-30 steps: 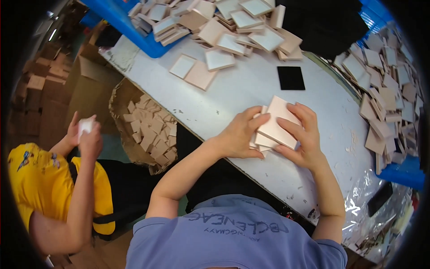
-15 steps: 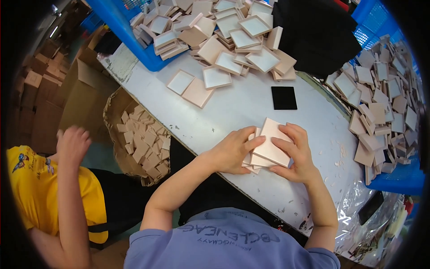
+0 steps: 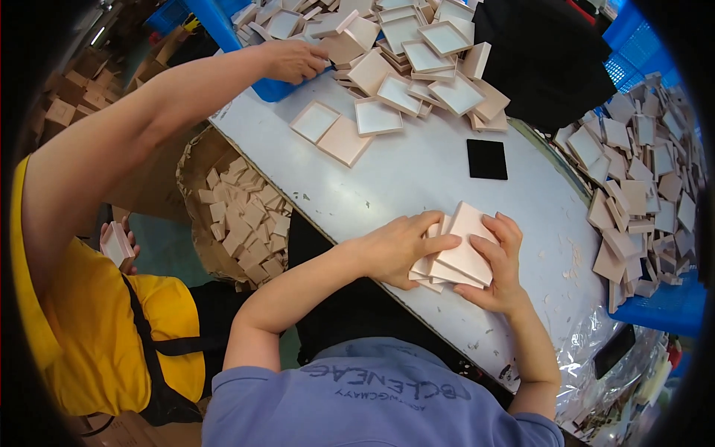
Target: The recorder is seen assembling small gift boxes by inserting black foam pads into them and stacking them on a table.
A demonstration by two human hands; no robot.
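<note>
A few flat, square, pale pink cardboard boxes (image 3: 465, 246) are stacked unevenly between my hands, low over the table's near side. My left hand (image 3: 402, 246) grips them from the left, its thumb across the upper edge. From the right, my right hand (image 3: 500, 261) closes on the top box, with fingers and thumb at its side. My palms and fingers hide part of the lower boxes. Beyond my hands lies a flat black square (image 3: 487, 160). Farther off, an open tray-like box half (image 3: 378, 117) rests beside a joined pair of pink squares (image 3: 345, 141).
A large heap of box halves (image 3: 402, 56) covers the table's far side by a blue crate (image 3: 274, 90). More boxes (image 3: 633, 194) fill the right. A carton of small pink pieces (image 3: 246, 216) stands left. A co-worker's arm (image 3: 164, 104) reaches over; their other hand holds a box (image 3: 117, 244).
The co-worker has leaned in, one arm now stretched to the blue crate, and a box shows in their other hand. My hands keep their hold on the stack, nearly still; the view has shifted slightly.
</note>
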